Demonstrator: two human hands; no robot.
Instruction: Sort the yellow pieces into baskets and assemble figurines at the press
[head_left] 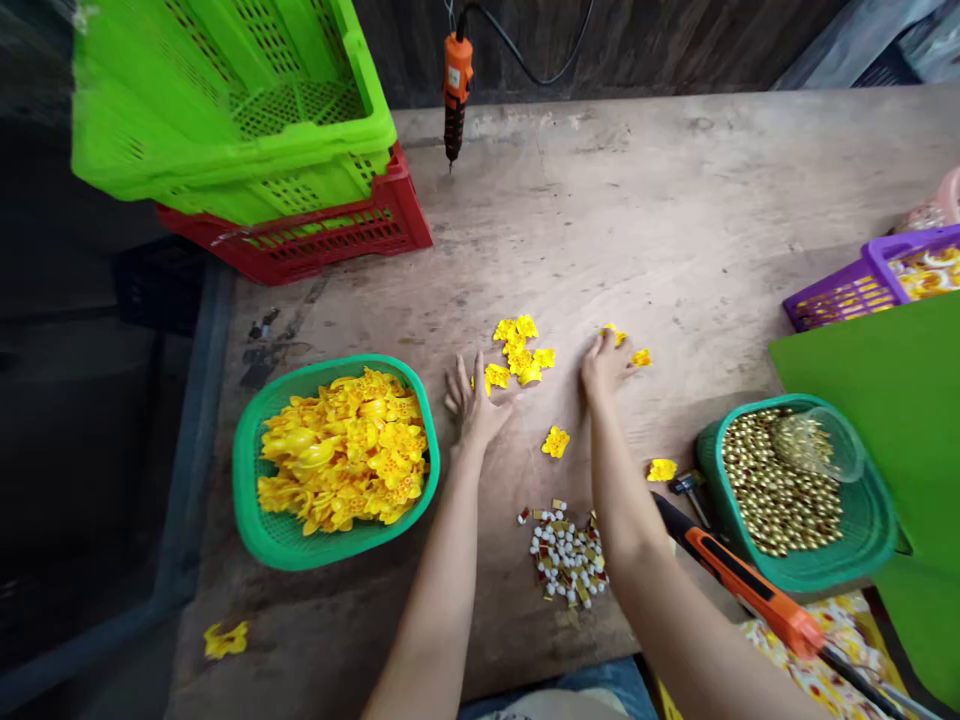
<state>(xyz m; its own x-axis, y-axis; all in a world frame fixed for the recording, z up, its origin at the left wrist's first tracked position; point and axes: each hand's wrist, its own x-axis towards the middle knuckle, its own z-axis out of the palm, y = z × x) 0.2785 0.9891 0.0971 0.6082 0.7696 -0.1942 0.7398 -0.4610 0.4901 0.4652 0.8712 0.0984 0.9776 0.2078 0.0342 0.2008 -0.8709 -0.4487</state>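
On a worn workbench (697, 220), a cluster of yellow flower-shaped pieces (519, 358) is flanked by a person's two bare hands. The left hand (472, 405) is held with fingers spread at the cluster's left edge, where one piece is partly covered. By the right hand (606, 368), another yellow piece (619, 336) is partly hidden at the fingertips; whether it is gripped cannot be told. More such pieces are heaped in a green basket (250, 515) to the left. Between the forearms (446, 560), a pile of small white-tipped parts (566, 555) is seen, while at right gold-coloured beads (772, 490) are held in a second green basket (825, 573), near an orange-and-black tool (757, 587) by the right forearm.
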